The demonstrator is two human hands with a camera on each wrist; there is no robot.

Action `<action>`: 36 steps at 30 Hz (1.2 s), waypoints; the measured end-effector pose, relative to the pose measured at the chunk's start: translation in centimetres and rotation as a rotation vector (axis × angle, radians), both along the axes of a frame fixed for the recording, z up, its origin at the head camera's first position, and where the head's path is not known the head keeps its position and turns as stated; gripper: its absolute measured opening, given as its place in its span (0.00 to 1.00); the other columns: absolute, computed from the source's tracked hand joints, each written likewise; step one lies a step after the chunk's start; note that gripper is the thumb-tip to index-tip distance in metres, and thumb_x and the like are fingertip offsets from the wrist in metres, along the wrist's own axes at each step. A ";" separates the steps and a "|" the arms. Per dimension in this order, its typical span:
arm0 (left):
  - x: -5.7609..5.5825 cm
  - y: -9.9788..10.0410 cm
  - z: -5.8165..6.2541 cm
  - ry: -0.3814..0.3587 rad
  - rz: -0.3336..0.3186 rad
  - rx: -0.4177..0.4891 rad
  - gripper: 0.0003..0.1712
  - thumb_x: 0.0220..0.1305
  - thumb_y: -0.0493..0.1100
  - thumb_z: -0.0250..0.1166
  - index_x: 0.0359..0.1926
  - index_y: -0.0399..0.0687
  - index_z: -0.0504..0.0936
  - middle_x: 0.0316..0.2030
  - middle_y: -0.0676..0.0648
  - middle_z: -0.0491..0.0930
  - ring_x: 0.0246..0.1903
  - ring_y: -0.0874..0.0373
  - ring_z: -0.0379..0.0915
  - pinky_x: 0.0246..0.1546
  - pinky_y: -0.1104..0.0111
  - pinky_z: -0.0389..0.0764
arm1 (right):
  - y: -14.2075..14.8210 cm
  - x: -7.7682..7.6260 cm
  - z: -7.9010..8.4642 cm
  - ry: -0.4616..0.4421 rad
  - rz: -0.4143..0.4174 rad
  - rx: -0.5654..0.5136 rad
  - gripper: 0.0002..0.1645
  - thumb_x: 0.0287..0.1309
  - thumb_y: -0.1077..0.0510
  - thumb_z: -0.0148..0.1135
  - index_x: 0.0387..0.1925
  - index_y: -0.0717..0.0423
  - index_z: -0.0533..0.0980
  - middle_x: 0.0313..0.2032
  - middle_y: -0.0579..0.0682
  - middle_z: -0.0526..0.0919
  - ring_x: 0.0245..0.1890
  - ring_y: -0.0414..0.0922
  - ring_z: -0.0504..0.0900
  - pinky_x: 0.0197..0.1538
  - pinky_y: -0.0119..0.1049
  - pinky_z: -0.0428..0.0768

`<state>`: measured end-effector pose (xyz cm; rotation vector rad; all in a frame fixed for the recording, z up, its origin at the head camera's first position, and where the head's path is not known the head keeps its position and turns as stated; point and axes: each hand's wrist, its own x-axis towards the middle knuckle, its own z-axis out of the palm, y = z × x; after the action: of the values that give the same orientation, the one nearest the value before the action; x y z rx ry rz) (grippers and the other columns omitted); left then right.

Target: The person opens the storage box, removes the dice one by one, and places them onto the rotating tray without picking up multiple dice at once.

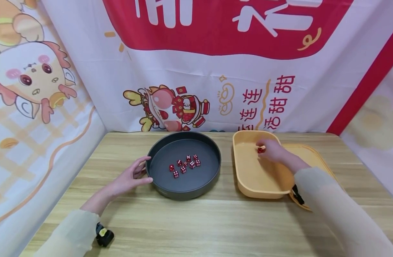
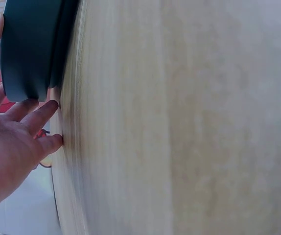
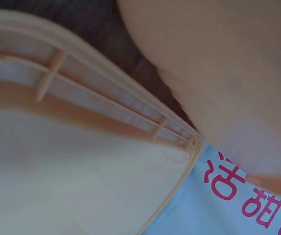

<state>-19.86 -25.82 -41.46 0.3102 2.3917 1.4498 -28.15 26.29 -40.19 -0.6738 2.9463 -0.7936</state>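
Note:
A round dark grey pan (image 1: 194,184) stands on the table with several red dice (image 1: 183,169) with white dots scattered over its floor. My left hand (image 1: 129,181) is at the pan's left side, thumb and fingers spread and fingertips right at its wall; the left wrist view shows those fingers (image 2: 40,117) nearly straight. Over a yellow rectangular container (image 1: 251,173), my right hand (image 1: 274,151) reaches in near the far end and pinches red dice (image 1: 260,150) between its fingertips. The fingers hide part of these dice, and how many they are I cannot tell.
A flat yellow lid-like piece (image 1: 307,159) lies right of the container, partly under the right forearm. A printed cloth (image 1: 215,89) hangs behind the wooden table (image 1: 196,225), and another patterned cloth (image 1: 71,132) closes off the left side.

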 end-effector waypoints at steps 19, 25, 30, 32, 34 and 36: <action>-0.1 -0.1 -0.2 0.008 -0.005 0.004 0.44 0.66 0.43 0.65 0.75 0.51 0.49 0.72 0.29 0.45 0.69 0.32 0.45 0.66 0.43 0.51 | -0.3 -0.3 -1.5 -0.014 0.071 -0.005 0.07 0.49 0.72 0.68 0.32 0.63 0.79 0.30 0.52 0.82 0.34 0.50 0.82 0.43 0.46 0.80; -0.1 -0.1 -0.2 0.008 -0.006 0.011 0.44 0.66 0.42 0.65 0.75 0.51 0.49 0.72 0.29 0.45 0.69 0.32 0.45 0.66 0.43 0.51 | -0.2 0.2 -1.4 -0.033 0.065 -0.071 0.08 0.49 0.73 0.68 0.33 0.64 0.79 0.30 0.52 0.83 0.34 0.49 0.82 0.42 0.44 0.81; 0.0 -0.1 -0.1 0.007 -0.004 0.005 0.44 0.66 0.43 0.65 0.75 0.51 0.49 0.72 0.29 0.45 0.69 0.32 0.45 0.66 0.43 0.51 | -0.4 1.1 -0.2 -0.022 0.080 -0.184 0.09 0.50 0.74 0.67 0.35 0.68 0.79 0.32 0.56 0.84 0.33 0.52 0.84 0.40 0.41 0.83; 0.0 -0.1 -0.1 0.006 -0.002 0.001 0.44 0.66 0.43 0.65 0.75 0.52 0.49 0.72 0.29 0.45 0.69 0.32 0.45 0.66 0.43 0.52 | -0.6 1.5 0.4 -0.004 0.087 -0.207 0.09 0.50 0.74 0.68 0.35 0.68 0.79 0.32 0.56 0.84 0.33 0.52 0.84 0.40 0.40 0.84; 0.0 -0.1 -0.1 0.004 0.001 -0.004 0.45 0.66 0.44 0.65 0.75 0.52 0.49 0.72 0.29 0.45 0.69 0.32 0.45 0.66 0.42 0.52 | -0.9 1.9 0.9 0.002 0.086 -0.213 0.09 0.50 0.73 0.69 0.36 0.67 0.80 0.33 0.55 0.84 0.33 0.51 0.84 0.39 0.39 0.84; -0.1 -0.1 -0.2 0.003 0.001 -0.005 0.45 0.66 0.44 0.65 0.75 0.52 0.49 0.72 0.29 0.45 0.69 0.32 0.46 0.66 0.42 0.52 | -1.3 2.3 1.5 0.002 0.085 -0.216 0.10 0.51 0.72 0.69 0.37 0.66 0.80 0.34 0.54 0.84 0.34 0.50 0.85 0.40 0.40 0.84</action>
<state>-19.92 -25.94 -41.62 0.3097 2.3973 1.4449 -25.83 25.04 -38.69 -0.8048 2.8367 -1.1132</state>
